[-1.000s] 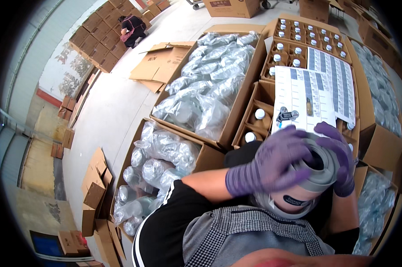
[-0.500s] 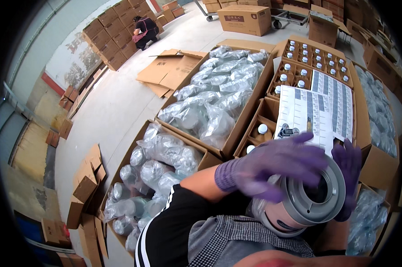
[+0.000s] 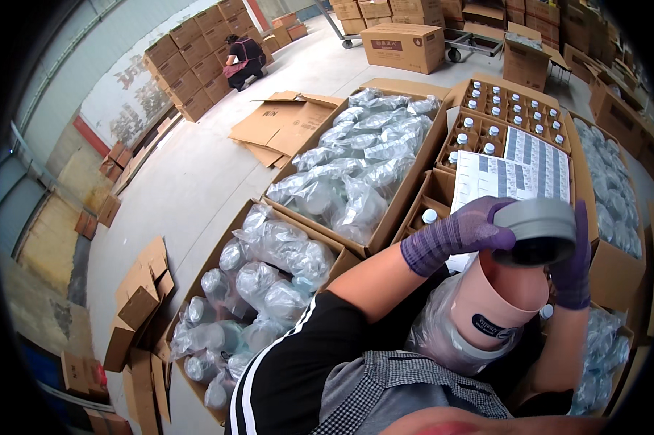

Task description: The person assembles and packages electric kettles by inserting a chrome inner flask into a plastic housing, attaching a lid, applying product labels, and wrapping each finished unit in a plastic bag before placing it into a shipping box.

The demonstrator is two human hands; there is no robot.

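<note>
Grey lid (image 3: 535, 216) now clears pink canister (image 3: 479, 299), left hand (image 3: 480, 223) gripping, right hand (image 3: 575, 270) apparently too.

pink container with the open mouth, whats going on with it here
A person in purple gloves has a thick grey ring at both hands: the left hand grips its left side, and the right hand is at its right side. The ring is off the pink container, whose open mouth shows just below it. The container stands tilted close to the person, clear plastic wrap around its lower part. Beyond it, printed sheets rest over cartons of capped bottles.
</note>
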